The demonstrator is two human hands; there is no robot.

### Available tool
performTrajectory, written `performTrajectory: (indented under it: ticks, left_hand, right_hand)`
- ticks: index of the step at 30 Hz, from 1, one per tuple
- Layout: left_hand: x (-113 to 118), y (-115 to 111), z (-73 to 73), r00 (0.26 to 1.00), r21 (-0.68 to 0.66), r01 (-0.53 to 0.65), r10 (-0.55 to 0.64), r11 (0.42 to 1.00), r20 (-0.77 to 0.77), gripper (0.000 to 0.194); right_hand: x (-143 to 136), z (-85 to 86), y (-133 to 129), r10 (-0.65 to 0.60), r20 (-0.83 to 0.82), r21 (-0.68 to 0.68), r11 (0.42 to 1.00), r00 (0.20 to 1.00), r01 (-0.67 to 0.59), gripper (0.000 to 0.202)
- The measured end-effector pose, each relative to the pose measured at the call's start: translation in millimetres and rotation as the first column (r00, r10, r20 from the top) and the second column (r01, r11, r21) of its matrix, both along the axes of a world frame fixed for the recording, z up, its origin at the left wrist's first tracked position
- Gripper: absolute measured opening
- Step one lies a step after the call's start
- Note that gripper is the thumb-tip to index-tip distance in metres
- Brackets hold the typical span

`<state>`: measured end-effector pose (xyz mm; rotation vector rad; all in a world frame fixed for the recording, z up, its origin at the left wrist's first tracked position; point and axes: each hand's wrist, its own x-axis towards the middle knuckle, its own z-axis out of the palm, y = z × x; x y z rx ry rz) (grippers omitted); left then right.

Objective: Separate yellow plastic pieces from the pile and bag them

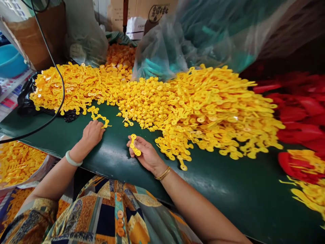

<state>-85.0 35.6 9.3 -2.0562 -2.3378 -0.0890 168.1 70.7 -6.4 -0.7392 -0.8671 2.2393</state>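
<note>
My right hand (148,156) pinches a flat yellow plastic link piece (133,145) with round, holed ends, held tilted above the green tabletop (115,152). My left hand (91,135) rests low over the table farther left, fingers curled together. Its fingertips are beside a few loose yellow pieces (102,119), and whatever they grip is hidden. Ahead of both hands runs a long heap of small yellow parts (149,100). Longer yellow link pieces (218,112) are piled on its right side, and more links (68,88) form the left end.
Clear plastic bags (167,47) stand behind the heap. A black cable (62,84) hangs across the left side. Red plastic parts (299,115) lie at the right. A sack of yellow parts (20,162) sits below the table's left edge, and a blue basin (11,61) stands beyond.
</note>
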Motion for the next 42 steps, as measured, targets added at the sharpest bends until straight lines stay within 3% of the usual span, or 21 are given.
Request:
performTrajectory:
  ticks: [4,8,12,16,18,22,24,26,27,28,30,32,34,37,40,42]
  left_hand:
    - [9,8,7.8,0.997,0.094,0.017,-0.025,0.995,0.079,0.022]
    - [42,28,7.3,0.888,0.149,0.176,-0.222,0.973,0.402,0.025]
    - [73,45,6.4,0.656,0.182,0.206,-0.274,0.961,0.704,0.026]
    - [85,34,5.8,0.265,0.057,0.236,-0.121,0.97,0.957,0.037]
    - [87,20,3.2,0.122,0.011,0.262,-0.044,0.965,0.992,0.045]
    - [88,-7,-4.7,-0.037,-0.006,0.142,0.012,0.99,0.999,0.048]
    - [86,-15,-8.8,-0.082,0.001,0.066,0.004,0.998,0.997,0.046]
    - [82,-17,-12.6,-0.154,0.018,-0.021,-0.021,1.0,0.988,0.043]
    - [79,-17,-14.4,-0.205,0.019,-0.071,-0.033,0.997,0.978,0.041]
    - [76,-16,-15.9,-0.26,0.009,-0.117,-0.039,0.993,0.965,0.041]
    - [71,-14,-18.2,-0.353,-0.034,-0.168,-0.029,0.985,0.935,0.042]
    - [67,-12,-19.3,-0.407,-0.078,-0.161,0.006,0.984,0.913,0.045]
    - [66,-11,-19.4,-0.434,-0.094,-0.143,0.023,0.985,0.901,0.048]
    - [65,-12,-19.0,-0.471,-0.098,-0.147,0.017,0.984,0.882,0.049]
    - [64,-13,-17.8,-0.5,-0.12,-0.144,0.033,0.982,0.866,0.05]
    - [63,-13,-16.6,-0.516,-0.142,-0.13,0.056,0.981,0.855,0.051]
  right_hand:
    - [-1,-2.7,3,0.009,-0.023,-0.026,1.0,1.0,-0.01,0.03]
    - [-1,-3.3,3,0.006,-0.032,-0.062,0.998,0.999,-0.008,0.032]
    - [3,-0.8,5,-0.004,-0.014,-0.076,0.997,1.0,0.003,0.033]
    - [7,0.2,8,-0.038,0.006,-0.065,0.997,0.999,0.038,0.028]
    - [6,-1.6,6,-0.016,0.024,-0.053,0.998,1.0,0.018,0.026]
    - [-2,-5.4,-2,0.042,0.103,0.024,0.999,0.994,-0.045,0.027]
    - [-5,-4.5,-4,0.06,0.227,0.165,0.981,0.972,-0.099,0.027]
    - [-6,-0.9,1,0.039,0.415,0.394,0.893,0.909,-0.219,0.025]
    - [-6,1.5,7,-0.014,0.502,0.522,0.802,0.864,-0.291,0.025]
    - [-6,4.1,15,-0.101,0.565,0.64,0.68,0.819,-0.357,0.025]
    - [-10,8.8,35,-0.345,0.57,0.813,0.366,0.745,-0.453,0.023]
    - [-16,11.4,56,-0.544,0.513,0.821,0.088,0.664,-0.564,0.022]
    - [-25,11.1,73,-0.636,0.479,0.74,-0.077,0.605,-0.668,0.015]
    - [-34,5.9,86,-0.653,0.466,0.663,-0.19,0.598,-0.724,0.009]
    - [-36,-1.2,85,-0.615,0.455,0.675,-0.233,0.644,-0.7,0.01]
    - [-33,-3.9,79,-0.569,0.451,0.717,-0.228,0.688,-0.659,0.011]
